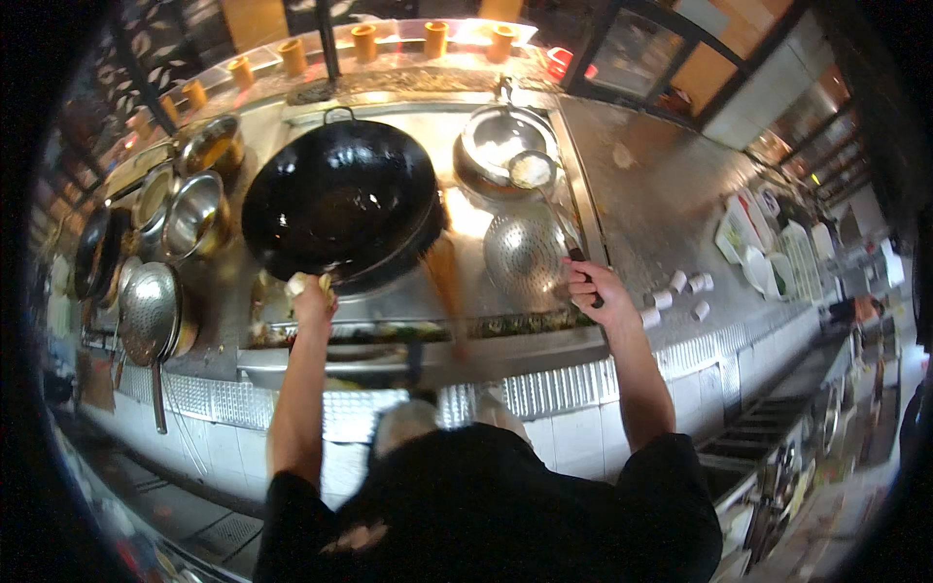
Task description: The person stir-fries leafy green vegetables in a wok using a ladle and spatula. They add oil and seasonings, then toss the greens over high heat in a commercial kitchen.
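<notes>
My left hand (313, 300) grips a pale cloth (297, 285) at the near rim of a large black wok (342, 197). The wok is tilted, and its dark inside has a wet shine. My right hand (599, 291) is closed around the dark handle of a ladle (560, 217). The ladle's bowl, with something whitish in it, is over the near edge of a round steel pot (503, 135). Below that pot lies a perforated strainer (521, 251). A bamboo wok brush (441, 273) rests beside the wok's right side, its lower part blurred.
Metal bowls (195, 211) and a strainer (151, 302) with a long handle stand at the left. On the right counter (641, 182) are several small white cylinders (662, 299) and plastic baskets (794, 255). Several bamboo cups (436, 40) line the back ledge.
</notes>
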Available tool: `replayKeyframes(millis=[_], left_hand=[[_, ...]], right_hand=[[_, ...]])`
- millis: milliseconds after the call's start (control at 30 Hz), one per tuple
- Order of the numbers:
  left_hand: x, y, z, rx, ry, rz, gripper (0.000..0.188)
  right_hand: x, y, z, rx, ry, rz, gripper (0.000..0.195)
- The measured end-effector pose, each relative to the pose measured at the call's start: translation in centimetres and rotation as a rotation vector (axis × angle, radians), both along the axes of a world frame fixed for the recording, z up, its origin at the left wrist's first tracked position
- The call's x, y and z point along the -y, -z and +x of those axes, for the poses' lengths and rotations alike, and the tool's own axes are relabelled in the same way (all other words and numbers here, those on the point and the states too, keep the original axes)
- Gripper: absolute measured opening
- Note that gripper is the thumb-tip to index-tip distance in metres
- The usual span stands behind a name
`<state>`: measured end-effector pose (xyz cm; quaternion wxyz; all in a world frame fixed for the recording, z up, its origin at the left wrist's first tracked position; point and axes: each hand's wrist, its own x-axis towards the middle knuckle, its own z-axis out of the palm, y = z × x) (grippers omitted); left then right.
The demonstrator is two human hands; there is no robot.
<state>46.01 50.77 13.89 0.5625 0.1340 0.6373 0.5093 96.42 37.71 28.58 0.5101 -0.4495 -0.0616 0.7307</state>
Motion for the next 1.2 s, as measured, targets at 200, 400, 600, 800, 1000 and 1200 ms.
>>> replayKeyframes(millis=[200, 400, 600, 800, 1000, 1200], left_hand=[[6.3, -3.2, 1.0, 0.000, 0.030, 0.091, 0.026], [20.0, -2.0, 1.7, 0.191, -0.021, 0.032, 0.027], [29.0, 1.1, 3.0, 0.378, -0.163, -0.022, 0.026], [31.8, 1.7, 4.8, 0.354, -0.232, -0.128, 0.023], [36.0, 4.9, 0.3, 0.471, -0.198, -0.039, 0.028], [42.0, 6.8, -3.9, 0.504, -0.316, -0.042, 0.027]], right_hand=[[-7.8, 0.6, 9.8, 0.252, -0.174, -0.015, 0.018], [-9.7, 1.4, 13.4, 0.322, -0.241, -0.002, 0.005], [-11.3, 2.8, 14.2, 0.234, -0.301, -0.018, 0.019], [-12.3, 2.1, 11.5, 0.084, -0.281, -0.045, 0.021], [-13.6, 4.0, 9.9, -0.288, -0.235, -0.054, 0.010], [-12.8, 2.1, 7.6, -0.505, -0.211, -0.015, 0.017]])
